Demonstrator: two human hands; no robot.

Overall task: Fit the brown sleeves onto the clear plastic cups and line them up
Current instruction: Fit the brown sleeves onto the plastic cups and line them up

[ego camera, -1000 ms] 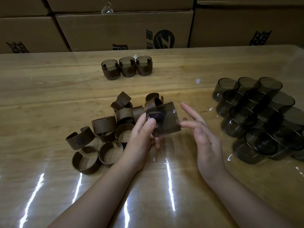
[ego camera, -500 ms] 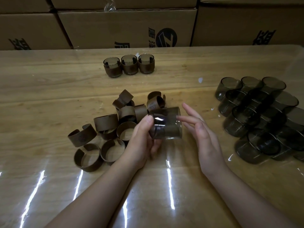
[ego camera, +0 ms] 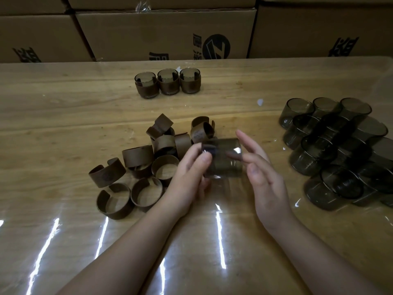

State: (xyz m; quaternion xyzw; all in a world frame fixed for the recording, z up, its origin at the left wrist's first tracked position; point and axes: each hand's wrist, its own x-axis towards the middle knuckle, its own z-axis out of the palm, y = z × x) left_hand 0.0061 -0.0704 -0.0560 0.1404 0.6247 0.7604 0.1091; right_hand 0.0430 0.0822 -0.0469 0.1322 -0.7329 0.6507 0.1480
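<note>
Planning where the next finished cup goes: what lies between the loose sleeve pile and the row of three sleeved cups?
In the head view, only bare wooden table separates the sleeve pile from the three sleeved cups.

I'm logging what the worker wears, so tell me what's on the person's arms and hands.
Nothing is worn that shows. Both forearms are bare up to the frame's bottom edge, with no sleeves in view. The left hand and right hand have no gloves, rings, watch or bracelet. The fingernails are short and unpainted.
</note>
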